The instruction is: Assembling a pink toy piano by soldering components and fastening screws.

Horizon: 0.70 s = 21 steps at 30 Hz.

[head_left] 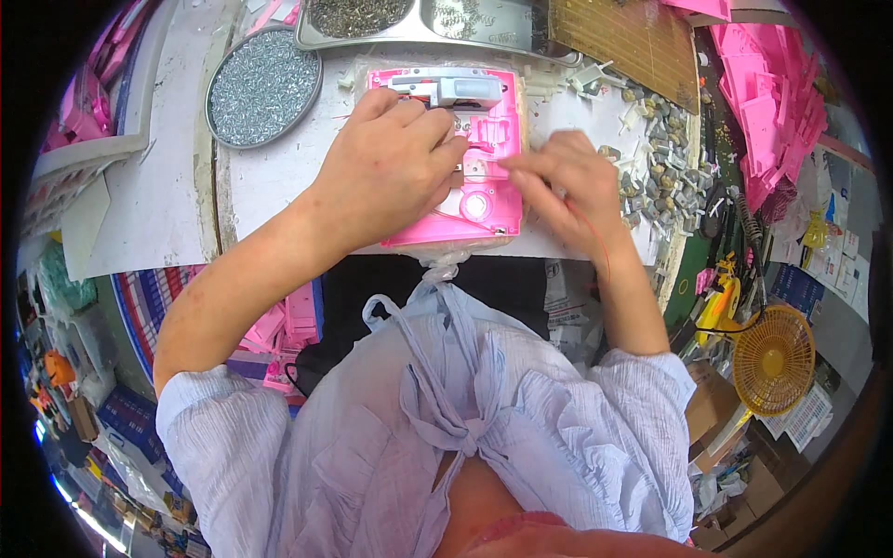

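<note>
The left hand [395, 163] curls over a pink case [437, 231] lying between both hands; its grip is hidden. The right hand [569, 186] bends its fingers at the case's edge, a red wire [603, 244] trailing from it; whether they pinch anything, I cannot tell. Beyond the left hand, a dish [216, 126] of screws [265, 86] sits on the worktop [270, 186].

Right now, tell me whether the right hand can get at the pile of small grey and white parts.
Probably yes: the right hand is just left of the pile of small parts, with nothing visible blocking the way, though a thin red wire trails along the hand.
</note>
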{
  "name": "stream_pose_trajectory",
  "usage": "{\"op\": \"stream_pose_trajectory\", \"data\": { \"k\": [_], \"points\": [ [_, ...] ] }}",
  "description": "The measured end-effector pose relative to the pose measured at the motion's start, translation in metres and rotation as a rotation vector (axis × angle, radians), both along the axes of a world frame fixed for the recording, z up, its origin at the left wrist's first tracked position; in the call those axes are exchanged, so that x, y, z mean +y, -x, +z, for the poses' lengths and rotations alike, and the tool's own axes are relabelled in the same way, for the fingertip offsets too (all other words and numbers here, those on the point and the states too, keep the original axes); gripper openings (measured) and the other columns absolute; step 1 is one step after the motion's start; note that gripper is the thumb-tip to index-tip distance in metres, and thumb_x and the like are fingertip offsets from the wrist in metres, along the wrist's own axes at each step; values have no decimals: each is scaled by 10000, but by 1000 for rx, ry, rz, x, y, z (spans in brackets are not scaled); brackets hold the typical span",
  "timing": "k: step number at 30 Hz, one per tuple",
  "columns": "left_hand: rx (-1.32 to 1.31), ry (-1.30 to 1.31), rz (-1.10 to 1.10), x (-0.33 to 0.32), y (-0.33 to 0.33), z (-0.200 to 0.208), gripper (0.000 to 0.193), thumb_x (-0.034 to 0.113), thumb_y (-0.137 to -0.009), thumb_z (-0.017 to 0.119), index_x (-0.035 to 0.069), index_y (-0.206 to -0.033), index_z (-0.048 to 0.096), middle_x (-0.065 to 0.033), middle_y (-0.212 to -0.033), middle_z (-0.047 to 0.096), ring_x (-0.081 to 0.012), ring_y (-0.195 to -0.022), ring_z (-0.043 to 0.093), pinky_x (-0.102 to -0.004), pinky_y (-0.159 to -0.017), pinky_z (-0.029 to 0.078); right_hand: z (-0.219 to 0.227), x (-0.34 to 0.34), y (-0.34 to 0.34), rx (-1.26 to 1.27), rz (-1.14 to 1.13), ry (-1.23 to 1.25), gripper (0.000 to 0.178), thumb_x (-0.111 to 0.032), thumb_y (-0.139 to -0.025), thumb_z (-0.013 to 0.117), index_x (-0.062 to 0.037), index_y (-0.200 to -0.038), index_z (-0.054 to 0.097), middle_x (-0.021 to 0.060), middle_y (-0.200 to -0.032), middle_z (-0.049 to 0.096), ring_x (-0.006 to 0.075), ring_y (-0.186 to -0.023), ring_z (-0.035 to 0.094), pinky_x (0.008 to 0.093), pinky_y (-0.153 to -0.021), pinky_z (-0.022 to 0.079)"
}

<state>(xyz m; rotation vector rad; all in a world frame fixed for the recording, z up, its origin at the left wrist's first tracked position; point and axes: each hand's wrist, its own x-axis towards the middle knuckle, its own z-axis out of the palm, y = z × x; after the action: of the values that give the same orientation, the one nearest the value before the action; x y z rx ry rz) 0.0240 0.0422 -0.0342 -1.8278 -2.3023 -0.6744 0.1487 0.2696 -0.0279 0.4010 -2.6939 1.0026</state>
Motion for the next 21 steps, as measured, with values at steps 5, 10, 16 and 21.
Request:
{"op": "stream_pose_trajectory", "data": {
  "k": [5, 10, 16, 21],
  "points": [
    [10, -26, 38, 1, -1, -7, 375, 184, -761, 746, 129, -1132, 734, -11, -938, 596, -202, -915, 592, -423, -952, 405, -2, -18, -28, 31, -41, 124, 202, -99, -797, 824, -78, -989, 764, 60, -838, 673, 243, -723, 597, 357, -693, 456],
    [179, 108, -125, 5, 21, 1, 449, 247, -740, 753, 157, -1179, 723, 11, -998, 588, -184, -1008, 566, -443, -998, 381, 0, -22, -32, 47, -31, 78, 220, -105, -786, 832, -85, -995, 766, 48, -814, 642, 235, -718, 587, 352, -684, 450],
    [157, 106, -152, -4, 14, 14, 410, 259, -773, 713, 144, -1167, 716, -7, -1048, 597, -195, -1049, 565, -452, -1041, 374, 14, -26, -43, 107, -11, 40, 277, -101, -757, 828, -81, -1022, 748, 63, -858, 641, 249, -762, 594, 365, -714, 464],
    [-129, 127, -240, -39, -61, -2, 380, 214, -789, 694, 91, -1149, 707, -61, -1106, 629, -220, -1001, 596, -451, -978, 428, 16, -46, -42, -93, 425, 245, 314, -184, -794, 788, -72, -1083, 737, 74, -976, 655, 304, -927, 613, 415, -835, 494]
  ]
}}
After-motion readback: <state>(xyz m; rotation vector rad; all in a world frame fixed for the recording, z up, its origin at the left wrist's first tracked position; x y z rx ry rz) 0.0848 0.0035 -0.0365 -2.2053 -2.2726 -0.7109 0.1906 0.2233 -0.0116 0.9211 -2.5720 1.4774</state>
